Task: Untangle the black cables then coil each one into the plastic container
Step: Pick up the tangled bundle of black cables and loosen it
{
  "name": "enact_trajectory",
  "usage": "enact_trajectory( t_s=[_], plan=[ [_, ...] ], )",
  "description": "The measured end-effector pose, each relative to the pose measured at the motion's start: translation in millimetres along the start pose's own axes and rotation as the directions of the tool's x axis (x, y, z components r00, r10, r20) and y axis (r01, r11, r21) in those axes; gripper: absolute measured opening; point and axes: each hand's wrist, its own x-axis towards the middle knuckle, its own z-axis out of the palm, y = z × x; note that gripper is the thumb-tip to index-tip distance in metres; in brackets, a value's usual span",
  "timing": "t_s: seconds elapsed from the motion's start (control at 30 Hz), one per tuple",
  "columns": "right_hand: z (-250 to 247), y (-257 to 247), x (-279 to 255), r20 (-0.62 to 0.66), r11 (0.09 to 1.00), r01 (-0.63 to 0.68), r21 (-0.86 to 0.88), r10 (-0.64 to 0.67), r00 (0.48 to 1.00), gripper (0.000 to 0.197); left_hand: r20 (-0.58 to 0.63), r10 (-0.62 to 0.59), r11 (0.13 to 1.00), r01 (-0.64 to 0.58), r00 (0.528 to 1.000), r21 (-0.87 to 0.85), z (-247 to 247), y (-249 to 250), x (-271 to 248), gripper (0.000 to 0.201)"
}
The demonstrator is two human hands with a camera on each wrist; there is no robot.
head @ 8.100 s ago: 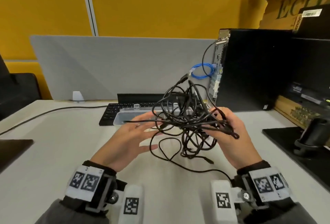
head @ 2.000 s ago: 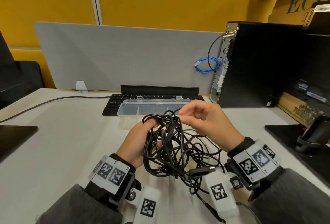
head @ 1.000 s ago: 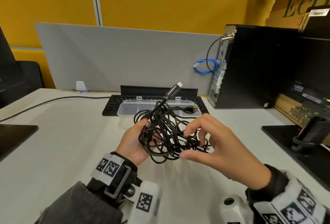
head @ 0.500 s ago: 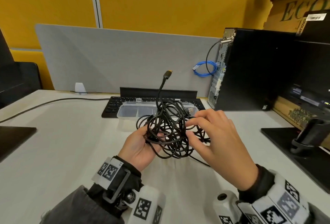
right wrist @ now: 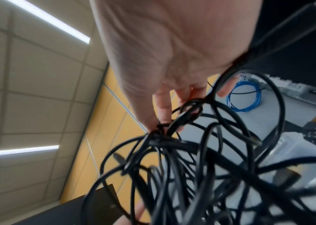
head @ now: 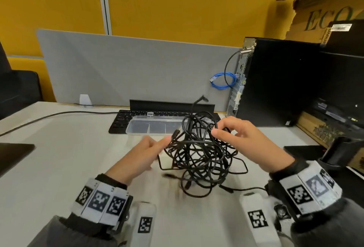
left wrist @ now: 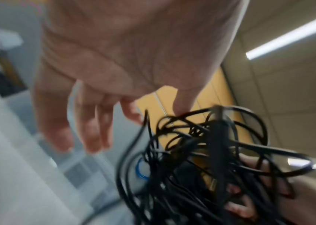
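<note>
The container (head: 155,127) sits on the desk (head: 59,158) just in front of the keyboard (head: 126,117), clear plastic with dividers. The compartments that show hold nothing; its right end is hidden behind the cables (head: 199,148), so what lies there cannot be told.

The cables are one black tangle, held up just in front of the container's right end, with their lowest loops hanging near the desk. One plug end (head: 203,99) sticks up out of the top of the tangle, above the keyboard's far edge.

The right hand (head: 250,144) pinches strands at the tangle's upper right, thumb against curled fingers; the right wrist view (right wrist: 172,60) shows the fingertips closed on a knot of cable. The left hand (head: 141,156) is at the tangle's left side, its fingers fairly straight and reaching to the strands. In the left wrist view (left wrist: 124,53) those fingers hang loose and spread, one tip touching a loop; it is blurred, and no firm hold shows.

How many cables make up the tangle cannot be made out. Both wrist views are smeared by motion.
</note>
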Motion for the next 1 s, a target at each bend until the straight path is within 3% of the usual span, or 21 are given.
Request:
enact_trajectory(
  t_s=[0.03,0.1,0.17,0.23,0.27,0.37,0.47,0.57,0.7,0.87,1.0],
  plan=[
    [-4,1,2,0.067,0.999,0.010,-0.031,-0.008,0.998,0.026,-0.081,0.100,0.995,-0.100,0.992,0.008,-3,-1,1,0.054],
    [-7,1,5,0.208,0.992,0.051,-0.115,-0.026,0.978,0.018,-0.151,0.349,0.930,-0.362,0.925,-0.062,-4,1,-3,0.060],
    [-4,-4,9,0.347,0.975,0.125,-0.184,-0.055,0.936,0.011,-0.061,0.554,0.830,-0.556,0.830,-0.035,0,5,-9,0.066],
    [1,-10,11,0.445,0.950,0.215,-0.227,-0.095,0.890,0.007,0.096,0.637,0.760,-0.644,0.765,0.087,9,7,-11,0.067],
    [3,-13,13,0.465,0.937,0.244,-0.250,-0.105,0.879,0.007,0.139,0.639,0.746,-0.654,0.756,0.127,12,6,-11,0.062],
    [11,-16,11,0.380,0.915,0.252,-0.317,-0.120,0.917,0.004,0.095,0.580,0.806,-0.587,0.809,0.079,10,4,-8,0.041],
    [20,-13,-1,0.104,0.944,0.205,-0.259,-0.184,0.977,0.009,0.053,0.542,0.835,-0.545,0.838,0.075,7,0,-4,0.028],
    [24,-7,-17,-0.150,0.965,0.160,-0.208,-0.193,0.970,0.016,0.019,0.481,0.877,-0.481,0.877,0.005,7,-4,-2,0.028],
    [31,1,-29,-0.102,0.963,0.128,-0.237,-0.155,0.983,0.018,-0.043,0.433,0.892,-0.435,0.900,-0.118,9,-7,2,0.033],
    [30,1,-28,-0.083,0.982,0.148,-0.119,-0.158,0.984,0.013,-0.120,0.433,0.874,-0.449,0.893,-0.189,14,-3,0,0.028],
    [33,5,-31,-0.143,0.980,0.181,-0.081,-0.192,0.971,0.019,-0.172,0.422,0.840,-0.455,0.890,-0.296,15,-4,2,0.030]
  ],
)
